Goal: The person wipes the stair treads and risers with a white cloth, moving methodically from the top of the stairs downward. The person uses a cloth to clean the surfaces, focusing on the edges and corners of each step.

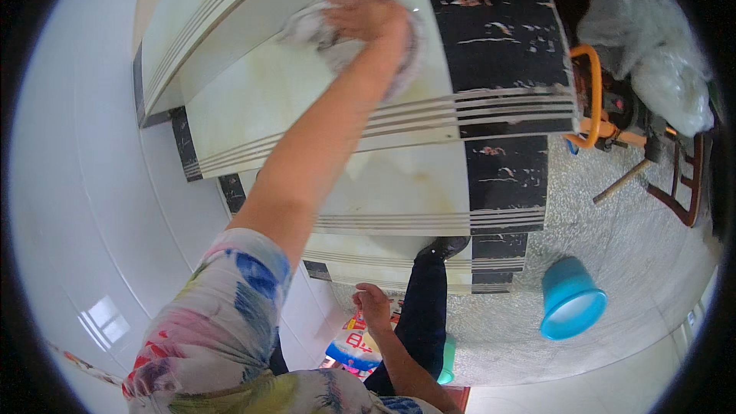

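My left hand (365, 16) presses a whitish cloth (310, 22) down on a pale stair tread (247, 89), near the riser behind it. Both hand and cloth are blurred, and bunched folds show around the fingers. The tread has yellowish stains and grooved lines along its front edge. Low by my right leg hangs my right hand (372, 306), with loosely bent fingers and nothing visible in it. Below that hand lies a printed plastic bag (355, 345) bearing writing, partly hidden by my forearm. My dark shoe (445, 247) rests on a lower step.
Black marbled tile (500, 29) borders the stairs on the right; a glossy white wall (86, 184) bounds the left. On the speckled floor (506, 351) stands a blue bucket (566, 282) with whitish contents. Orange-framed equipment (595, 98) and clear plastic sheeting (661, 69) sit at upper right.
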`<state>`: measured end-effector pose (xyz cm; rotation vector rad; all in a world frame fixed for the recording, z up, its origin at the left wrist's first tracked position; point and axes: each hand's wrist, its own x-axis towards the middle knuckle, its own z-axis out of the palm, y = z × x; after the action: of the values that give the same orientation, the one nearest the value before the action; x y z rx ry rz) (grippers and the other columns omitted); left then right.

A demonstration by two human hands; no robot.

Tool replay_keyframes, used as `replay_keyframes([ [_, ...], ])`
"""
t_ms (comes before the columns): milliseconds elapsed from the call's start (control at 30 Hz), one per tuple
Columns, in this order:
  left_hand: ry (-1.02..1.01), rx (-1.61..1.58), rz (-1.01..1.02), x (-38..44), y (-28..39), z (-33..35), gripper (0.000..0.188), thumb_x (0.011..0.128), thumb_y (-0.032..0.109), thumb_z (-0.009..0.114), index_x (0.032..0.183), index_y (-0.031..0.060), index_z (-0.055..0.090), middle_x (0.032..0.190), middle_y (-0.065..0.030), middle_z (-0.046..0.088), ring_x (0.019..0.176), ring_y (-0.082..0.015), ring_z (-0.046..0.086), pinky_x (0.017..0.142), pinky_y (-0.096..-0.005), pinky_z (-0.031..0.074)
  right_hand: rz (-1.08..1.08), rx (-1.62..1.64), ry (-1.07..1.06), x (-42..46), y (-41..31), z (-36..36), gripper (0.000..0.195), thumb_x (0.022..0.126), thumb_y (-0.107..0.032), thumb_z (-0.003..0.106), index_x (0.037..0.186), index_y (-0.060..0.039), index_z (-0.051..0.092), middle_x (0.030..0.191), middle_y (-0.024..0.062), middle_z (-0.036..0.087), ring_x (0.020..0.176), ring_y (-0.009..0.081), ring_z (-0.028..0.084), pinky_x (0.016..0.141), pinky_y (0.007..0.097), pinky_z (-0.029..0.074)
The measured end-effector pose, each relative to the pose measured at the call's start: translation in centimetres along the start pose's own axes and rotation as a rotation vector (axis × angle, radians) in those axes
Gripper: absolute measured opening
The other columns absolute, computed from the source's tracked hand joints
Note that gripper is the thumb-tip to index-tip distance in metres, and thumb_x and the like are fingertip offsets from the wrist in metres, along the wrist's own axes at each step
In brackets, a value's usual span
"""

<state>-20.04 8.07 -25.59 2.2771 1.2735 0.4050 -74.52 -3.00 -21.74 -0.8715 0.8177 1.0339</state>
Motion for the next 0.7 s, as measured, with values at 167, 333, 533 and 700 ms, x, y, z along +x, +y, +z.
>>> replay_keyframes([
  [167, -0.297, -0.067, 0.600, -12.8, 9.9, 6.9, 0.087, 0.080, 0.020, 0.056, 0.141, -0.0097, 0.002, 0.144, -0.0383, 0.002, 0.136, -0.0506, 0.003, 0.110, -0.0552, 0.006, 0.035, -0.008, -0.010, -0.2, -1.9, -0.1, 0.022, 0.088, -0.008, 0.048, 0.105, -0.0043, 0.060, 0.081, 0.0057, 0.065, 0.072, 0.0116, 0.059, 0.063, 0.0249, 0.046],
  [333, -0.101, -0.190, 0.776, -14.9, 12.0, 10.2, 0.065, 0.078, 0.015, 0.056, 0.138, 0.0031, 0.034, 0.141, -0.0280, 0.027, 0.133, -0.0415, 0.024, 0.111, -0.0506, 0.014, -0.049, 0.156, 0.033, -0.1, -2.8, 0.1, 0.022, 0.088, -0.007, 0.047, 0.106, -0.0050, 0.060, 0.082, 0.0053, 0.064, 0.071, 0.0112, 0.058, 0.063, 0.0249, 0.047],
  [533, -0.527, 0.143, 1.529, -14.4, 13.0, 10.2, 0.027, 0.079, 0.012, 0.052, 0.098, 0.0207, 0.069, 0.111, -0.0032, 0.062, 0.109, -0.0277, 0.053, 0.100, -0.0440, 0.034, -0.022, 0.216, 0.021, 1.1, -1.2, 0.8, 0.018, 0.088, -0.005, 0.048, 0.101, -0.0042, 0.060, 0.079, 0.0059, 0.063, 0.068, 0.0108, 0.057, 0.063, 0.0232, 0.048],
  [700, -0.800, -0.214, 1.463, -13.5, 11.0, 9.1, 0.025, 0.075, 0.008, 0.051, 0.091, 0.0136, 0.070, 0.102, -0.0079, 0.066, 0.094, -0.0316, 0.059, 0.089, -0.0421, 0.045, -0.098, 0.209, 0.050, 0.8, -1.2, 1.2, 0.014, 0.089, -0.003, 0.047, 0.098, -0.0025, 0.059, 0.074, 0.0066, 0.061, 0.064, 0.0113, 0.055, 0.059, 0.0238, 0.045],
])
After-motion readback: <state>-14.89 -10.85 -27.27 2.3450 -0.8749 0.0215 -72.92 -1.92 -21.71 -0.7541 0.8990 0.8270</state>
